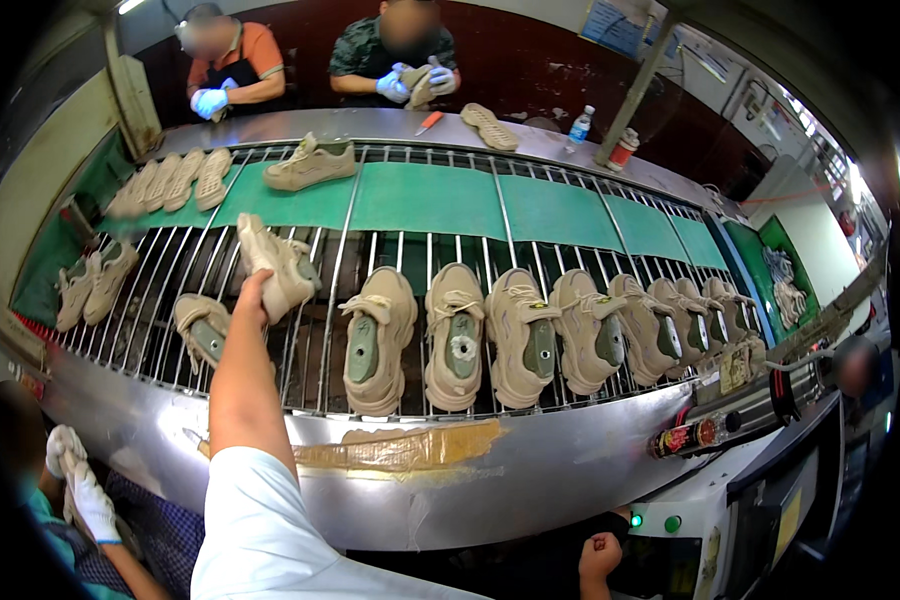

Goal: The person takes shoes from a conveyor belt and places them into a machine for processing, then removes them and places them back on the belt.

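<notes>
My left arm, in a white sleeve, stretches across the roller conveyor [305, 350]. My left hand [260, 290] is closed on a beige sneaker [270, 262], which it holds tilted, toe up, over the rollers. Just below it lies another beige sneaker [202, 325], partly hidden by my forearm. To the right, several beige laced sneakers [380, 340] stand in a row along the near side, toes pointing away, with green pieces in their openings. My right hand [598, 555] is curled into a fist at the lower edge, apart from the shoes; nothing shows in it.
Green mats [425, 200] carry a sneaker [310, 165] and several soles [210, 180]. Two co-workers with gloved hands [410, 82] sit beyond the far ledge, where a bottle [580, 128] stands. Another person's gloved hands [82, 490] are at lower left. A machine [700, 530] stands lower right.
</notes>
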Tool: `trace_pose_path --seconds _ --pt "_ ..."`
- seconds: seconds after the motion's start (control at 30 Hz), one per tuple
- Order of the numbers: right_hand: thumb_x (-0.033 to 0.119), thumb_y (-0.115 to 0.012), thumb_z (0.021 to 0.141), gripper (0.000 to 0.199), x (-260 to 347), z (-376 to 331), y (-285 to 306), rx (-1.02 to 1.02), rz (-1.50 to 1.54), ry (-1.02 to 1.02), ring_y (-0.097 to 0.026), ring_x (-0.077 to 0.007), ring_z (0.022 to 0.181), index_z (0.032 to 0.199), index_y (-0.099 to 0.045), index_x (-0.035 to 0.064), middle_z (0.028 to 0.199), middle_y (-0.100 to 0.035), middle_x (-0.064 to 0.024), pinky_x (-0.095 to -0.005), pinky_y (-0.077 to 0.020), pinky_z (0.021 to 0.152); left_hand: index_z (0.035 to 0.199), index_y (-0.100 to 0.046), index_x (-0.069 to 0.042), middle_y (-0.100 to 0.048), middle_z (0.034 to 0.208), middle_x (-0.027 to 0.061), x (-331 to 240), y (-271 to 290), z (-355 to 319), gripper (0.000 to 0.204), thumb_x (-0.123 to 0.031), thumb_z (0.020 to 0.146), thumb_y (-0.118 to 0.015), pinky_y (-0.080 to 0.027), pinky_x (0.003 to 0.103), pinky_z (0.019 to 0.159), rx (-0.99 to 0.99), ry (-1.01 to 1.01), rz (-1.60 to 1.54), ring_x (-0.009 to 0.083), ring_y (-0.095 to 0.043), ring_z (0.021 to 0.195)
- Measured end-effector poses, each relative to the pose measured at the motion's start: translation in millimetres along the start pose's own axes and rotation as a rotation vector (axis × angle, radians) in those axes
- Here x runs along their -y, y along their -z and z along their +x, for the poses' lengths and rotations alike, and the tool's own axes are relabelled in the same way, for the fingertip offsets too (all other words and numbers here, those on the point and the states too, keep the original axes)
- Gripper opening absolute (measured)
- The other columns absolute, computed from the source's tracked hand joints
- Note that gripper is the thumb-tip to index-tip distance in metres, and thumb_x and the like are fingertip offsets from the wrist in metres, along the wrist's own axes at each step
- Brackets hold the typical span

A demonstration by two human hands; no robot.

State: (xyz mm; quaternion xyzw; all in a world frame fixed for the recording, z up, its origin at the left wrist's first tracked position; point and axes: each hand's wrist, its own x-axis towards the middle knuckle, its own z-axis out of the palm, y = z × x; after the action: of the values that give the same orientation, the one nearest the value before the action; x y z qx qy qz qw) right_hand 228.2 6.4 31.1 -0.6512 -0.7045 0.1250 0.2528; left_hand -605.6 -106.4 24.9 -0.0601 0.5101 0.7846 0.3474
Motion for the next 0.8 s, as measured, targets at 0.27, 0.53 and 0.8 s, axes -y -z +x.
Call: trace_pose_path --seconds 0.27,0.53,0.8 --pt "0.002 -0.065 0.065 0.008 8 -1 4 -0.019 0.046 0.049 -0.049 -0.0175 0.046 0.065 -0.057 0.0035 0.052 -0.048 -0.0054 -0.0294 -0.042 0.049 0.133 -0.043 0.001 -0.054 0.127 0.0218 -21 -34 -68 0.06 -0.025 0.081 -0.055 -0.045 0.055 0.098 0.06 0.006 -0.08 0.0412 -0.055 0.113" --pt "0.007 -0.066 0.064 0.008 -2 -16 14 -0.03 0.194 0.046 -0.056 -0.0259 0.052 0.064 -0.058 0.0056 0.057 -0.054 -0.0083 -0.0361 -0.046 0.051 0.134 -0.046 -0.005 -0.054 0.131 0.0158 41 -47 -275 0.062 -0.037 0.082 -0.054 -0.045 0.05 0.1 0.168 -0.092 -0.343 0.0343 -0.055 0.116" --pt "0.009 -0.071 0.08 0.028 43 -38 61 0.448 0.876 0.051 -0.063 -0.0108 0.075 0.107 -0.065 0.0052 0.083 -0.066 -0.0043 -0.027 -0.0514 0.068 0.141 -0.041 -0.008 -0.05 0.132 0.0182 149 -134 -441 0.083 -0.049 0.072 -0.062 -0.045 0.062 0.093 1.045 0.233 -0.476 0.0473 -0.05 0.116"
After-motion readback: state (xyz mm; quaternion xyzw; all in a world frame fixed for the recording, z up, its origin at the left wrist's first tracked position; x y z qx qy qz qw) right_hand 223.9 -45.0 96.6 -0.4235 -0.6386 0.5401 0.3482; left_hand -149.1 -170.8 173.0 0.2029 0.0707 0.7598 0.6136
